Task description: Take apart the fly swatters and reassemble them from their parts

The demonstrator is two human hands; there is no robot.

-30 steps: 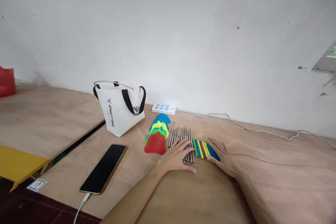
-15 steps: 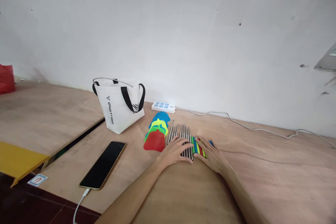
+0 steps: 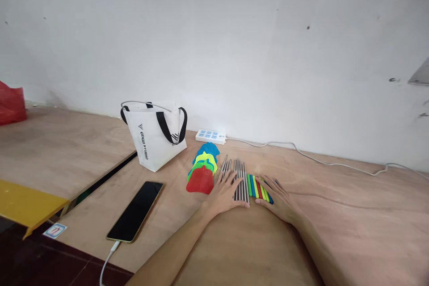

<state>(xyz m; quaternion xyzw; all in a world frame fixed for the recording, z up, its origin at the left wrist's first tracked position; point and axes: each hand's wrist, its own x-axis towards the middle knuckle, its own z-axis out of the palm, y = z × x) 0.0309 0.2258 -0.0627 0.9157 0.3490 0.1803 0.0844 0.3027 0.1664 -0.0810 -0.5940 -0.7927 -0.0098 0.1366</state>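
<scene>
My left hand (image 3: 225, 193) lies flat and open on the wooden table (image 3: 254, 250), its fingers resting over a row of several metal rods (image 3: 240, 178). My right hand (image 3: 279, 197) is flat and open too, pressed against the right side of a row of coloured handles (image 3: 258, 187) in green, blue, red and yellow. Both rows sit squeezed side by side between the two hands. Left of the rods lies a fanned stack of mesh fly-swatter heads (image 3: 202, 170), red in front, then green, yellow and blue.
A white tote bag (image 3: 154, 136) with black handles stands at the back left. A phone (image 3: 135, 211) on a charging cable lies near the front edge. A white power strip (image 3: 211, 136) and its cord run along the wall. A yellow board (image 3: 27, 205) and a gap border the table's left side.
My right hand slid left from beside the coloured handles and pushed them against the metal rods. My left hand stayed on the rods. The camera shifted slightly.
</scene>
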